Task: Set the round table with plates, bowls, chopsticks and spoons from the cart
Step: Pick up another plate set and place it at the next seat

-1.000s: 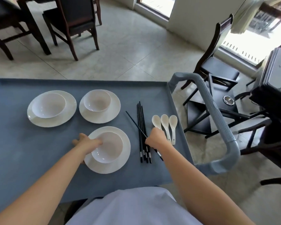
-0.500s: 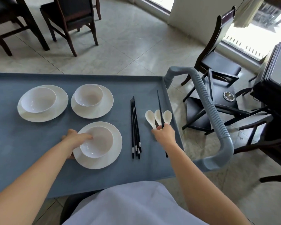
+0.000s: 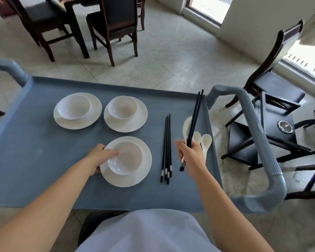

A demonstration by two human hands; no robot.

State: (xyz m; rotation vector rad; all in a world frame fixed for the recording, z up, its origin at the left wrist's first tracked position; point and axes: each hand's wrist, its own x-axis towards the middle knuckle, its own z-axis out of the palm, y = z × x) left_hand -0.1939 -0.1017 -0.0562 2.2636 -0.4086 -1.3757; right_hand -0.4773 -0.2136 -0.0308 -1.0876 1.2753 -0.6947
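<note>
On the blue-grey cart top (image 3: 44, 160), my left hand (image 3: 100, 157) grips the near white plate (image 3: 144, 171) at its left rim, thumb over the bowl (image 3: 125, 159) that sits on it. My right hand (image 3: 191, 157) holds a pair of black chopsticks (image 3: 195, 115) and a white spoon (image 3: 186, 127), lifted and pointing away. Several more black chopsticks (image 3: 166, 148) lie beside the plate. Two white spoons (image 3: 205, 142) lie near the cart's right edge. Two other plates with bowls (image 3: 76, 110) (image 3: 125, 113) stand farther back.
The cart's grey handle (image 3: 258, 142) curves along the right side, another handle (image 3: 13, 71) at the far left. Dark wooden chairs (image 3: 113, 24) and a table stand beyond on the tiled floor. A chair (image 3: 273, 84) and dark furniture crowd the right.
My right hand has lifted a pair of chopsticks together with one spoon off the cart. My left hand stays on the near plate and bowl.
</note>
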